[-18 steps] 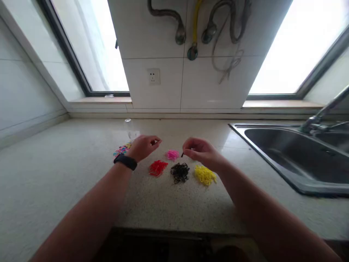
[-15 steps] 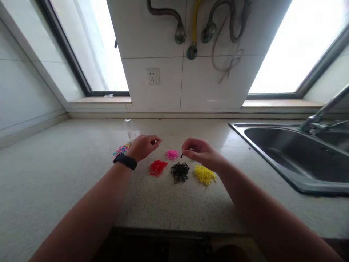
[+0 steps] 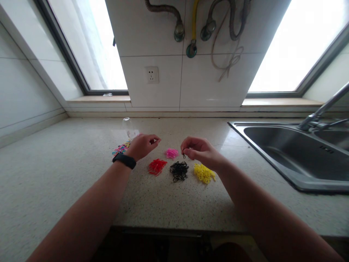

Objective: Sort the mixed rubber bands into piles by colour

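Observation:
My right hand (image 3: 199, 150) pinches a small black rubber band (image 3: 184, 155) between thumb and fingers, above the pile of black rubber bands (image 3: 179, 171). To its right lie yellow rubber bands (image 3: 204, 173). Between my hands sits a small heap of pink rubber bands (image 3: 171, 153). My left hand (image 3: 144, 146), with a black watch on its wrist, is closed in a pinch up and left of the red rubber bands (image 3: 157, 167); whatever its fingertips hold is too small to make out. Mixed-colour bands (image 3: 120, 149) lie partly hidden behind that hand.
A clear plastic container (image 3: 127, 127) stands behind my left hand. The steel sink (image 3: 286, 156) with its faucet (image 3: 313, 120) is set into the counter (image 3: 174, 207) on the right. At the back is a tiled wall with a socket (image 3: 152, 75) and hoses.
The black band in my right fingers now hangs as a visible small loop, and those fingers have shifted slightly. My left hand keeps its pinch. The view has moved a little.

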